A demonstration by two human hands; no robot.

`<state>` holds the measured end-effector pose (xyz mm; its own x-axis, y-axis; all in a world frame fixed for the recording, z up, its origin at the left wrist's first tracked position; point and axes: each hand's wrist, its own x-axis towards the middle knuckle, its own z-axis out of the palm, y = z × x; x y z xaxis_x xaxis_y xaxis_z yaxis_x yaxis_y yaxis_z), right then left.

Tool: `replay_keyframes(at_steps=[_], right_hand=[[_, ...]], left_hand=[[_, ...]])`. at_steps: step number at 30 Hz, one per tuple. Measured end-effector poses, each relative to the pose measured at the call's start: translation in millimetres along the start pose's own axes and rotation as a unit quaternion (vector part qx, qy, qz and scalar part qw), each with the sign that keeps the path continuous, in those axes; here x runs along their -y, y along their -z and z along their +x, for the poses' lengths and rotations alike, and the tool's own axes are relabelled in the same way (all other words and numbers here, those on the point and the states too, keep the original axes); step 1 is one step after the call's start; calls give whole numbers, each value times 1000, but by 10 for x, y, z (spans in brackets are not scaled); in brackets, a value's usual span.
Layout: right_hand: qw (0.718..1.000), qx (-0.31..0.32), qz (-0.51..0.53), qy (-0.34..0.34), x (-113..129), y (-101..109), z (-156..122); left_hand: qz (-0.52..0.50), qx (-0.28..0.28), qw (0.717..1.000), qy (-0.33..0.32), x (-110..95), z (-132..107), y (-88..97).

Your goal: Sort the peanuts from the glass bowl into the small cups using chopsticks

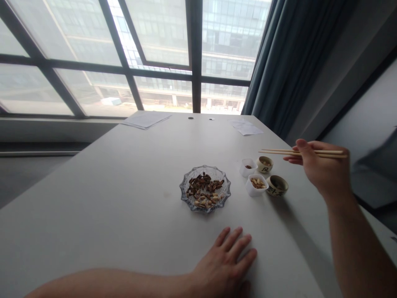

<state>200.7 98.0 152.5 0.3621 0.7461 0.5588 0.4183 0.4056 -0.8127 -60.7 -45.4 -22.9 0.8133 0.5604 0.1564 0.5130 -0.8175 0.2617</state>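
Observation:
My right hand (325, 169) grips a pair of wooden chopsticks (279, 152), their tips pointing left above the small cups. Flat on the table, my left hand (228, 260) lies with fingers stretched, holding nothing. Beyond it stands a scalloped glass dish (185, 198) with dark brown seeds (201, 182) at the back and paler, shelled-looking pieces (206, 200) in front. To its right are a white plastic cup (254, 191) of pale nuts or seeds and another white cup (243, 167) with a few dark pieces. Two beige ceramic cups (273, 191) with dark characters stand beside them; the farther one (263, 169) holds some pieces.
The white table (124, 198) reaches to the window. Papers (147, 120) lie at its far left corner and another sheet (246, 127) at the far right. Two small round items or holes (190, 118) sit near the far edge. A dark blue curtain (285, 62) hangs at right.

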Motion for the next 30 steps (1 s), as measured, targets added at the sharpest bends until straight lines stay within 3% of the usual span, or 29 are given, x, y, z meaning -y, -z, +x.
replay_keyframes(at_steps=[2,4,8,11,19,30], right_hand=[[999,34,29,-12,199,-42,-120],[992,116,42,-35,375,-90,-263],[939,336,44,-62,560,-233,-561],[905,418,55,-65,571,-384,-741],[884,445,81,-113,409,-661,-924],[892,434,58,-112,434,-610,-906]], left_hand=[[2,-2,1000,1,-1,1,-7],[4,-4,1000,1,0,2,-10],[9,-6,1000,-3,8,4,-3],[11,-7,1000,-4,12,9,-5],[7,-11,1000,-1,3,15,-41],[7,-16,1000,-2,2,14,-48]])
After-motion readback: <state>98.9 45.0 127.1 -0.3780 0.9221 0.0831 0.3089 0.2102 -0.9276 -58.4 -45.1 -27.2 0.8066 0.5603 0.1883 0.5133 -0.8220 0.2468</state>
